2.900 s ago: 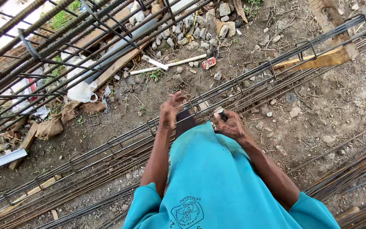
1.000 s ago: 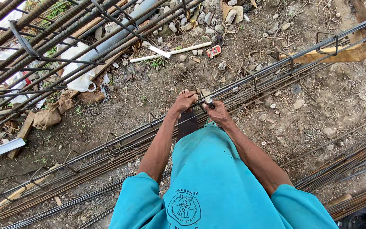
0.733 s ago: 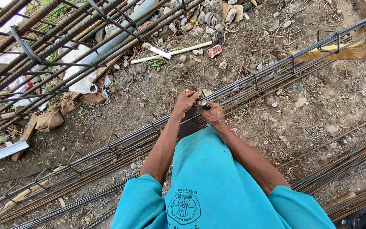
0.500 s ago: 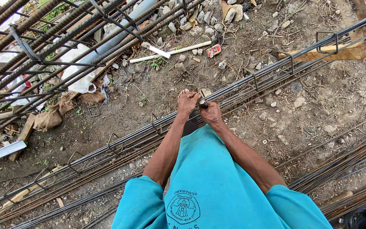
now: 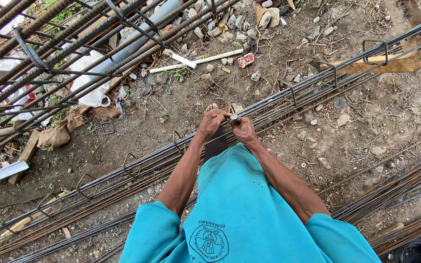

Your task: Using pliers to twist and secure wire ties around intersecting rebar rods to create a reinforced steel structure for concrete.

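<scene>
Teal cloth of the person's shirt (image 5: 249,209) fills the near middle of the view, and both bare arms reach away from it to a long bundle of steel bars (image 5: 123,168) that lies on the dirt, running from near left to far right. Bent wire stirrups (image 5: 131,163) ring the bars at intervals. The left hand (image 5: 212,122) is curled over the top bar, fingers closed around it. Just right of it, touching, the right hand (image 5: 243,130) is clenched on a small dark tool (image 5: 235,119) whose tip pokes out at the bar; what kind of tool it is cannot be made out. More loose bars (image 5: 395,187) lie on the ground at near right. Beyond the hands, on bare earth, sit scattered stones, a white plastic pipe (image 5: 198,60) and a small red packet (image 5: 245,59). A timber block (image 5: 391,62) props the bars at far right. At far left a raised cage of rusty rebar (image 5: 49,44) crosses the view, with a white plastic bag (image 5: 91,92) and a crumpled brown sack (image 5: 54,136) under it; whether either holds anything cannot be told.
</scene>
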